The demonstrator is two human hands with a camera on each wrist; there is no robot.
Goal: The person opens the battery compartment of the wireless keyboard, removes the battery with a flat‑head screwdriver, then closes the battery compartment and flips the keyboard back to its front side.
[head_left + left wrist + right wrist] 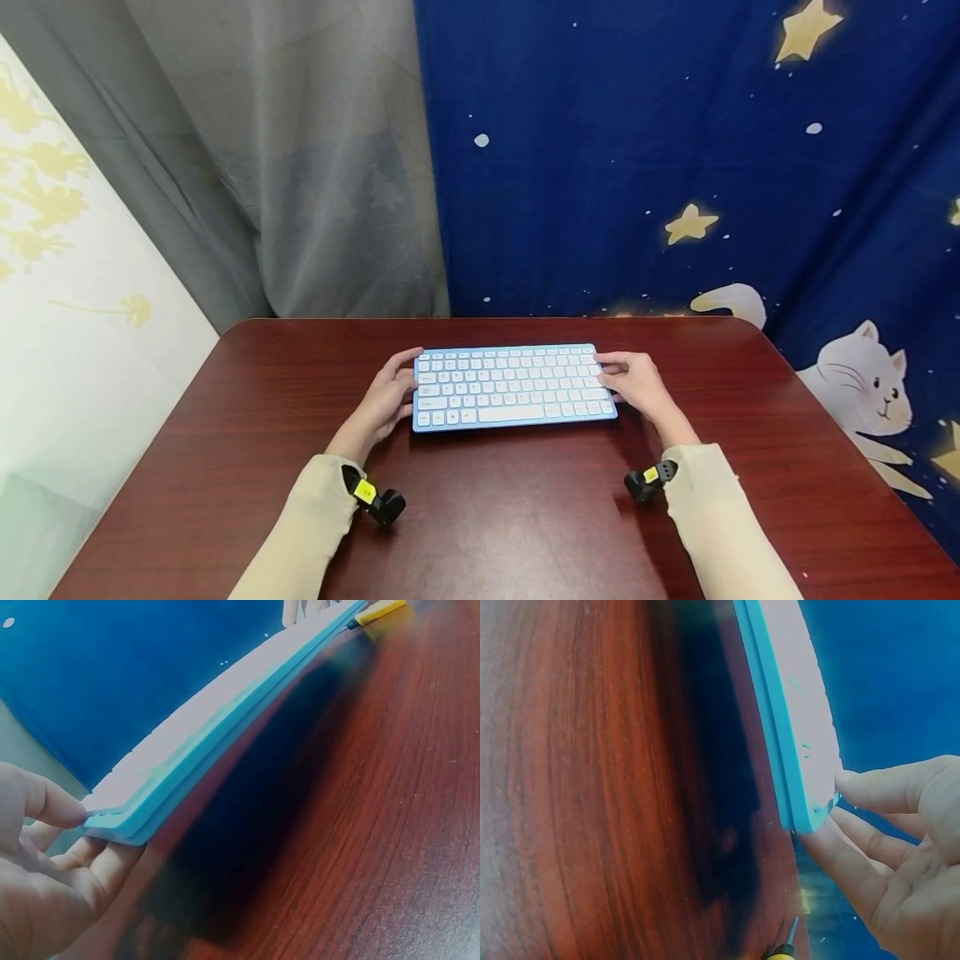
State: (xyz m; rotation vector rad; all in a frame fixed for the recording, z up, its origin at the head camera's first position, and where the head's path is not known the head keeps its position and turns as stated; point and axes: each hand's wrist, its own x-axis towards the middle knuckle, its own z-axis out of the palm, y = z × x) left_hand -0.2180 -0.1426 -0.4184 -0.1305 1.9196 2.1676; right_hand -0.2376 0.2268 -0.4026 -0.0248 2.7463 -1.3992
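A slim blue keyboard (515, 387) with white keys is held by both hands, key side toward the head camera. My left hand (388, 393) grips its left end, thumb on the top edge and fingers bent beneath, as the left wrist view shows. At the opposite end my right hand (633, 382) pinches the short side between thumb and fingers. In the left wrist view the keyboard (202, 727) slants over the table, with a dark shadow below it. The right wrist view shows its blue rim (776, 727) above the tabletop.
A reddish-brown table (517, 508) lies under the keyboard. Behind it hang a grey curtain (337, 167) and a blue star-patterned curtain (570, 167). A yellow-handled tool with a thin shaft (782, 954) shows low in the right wrist view.
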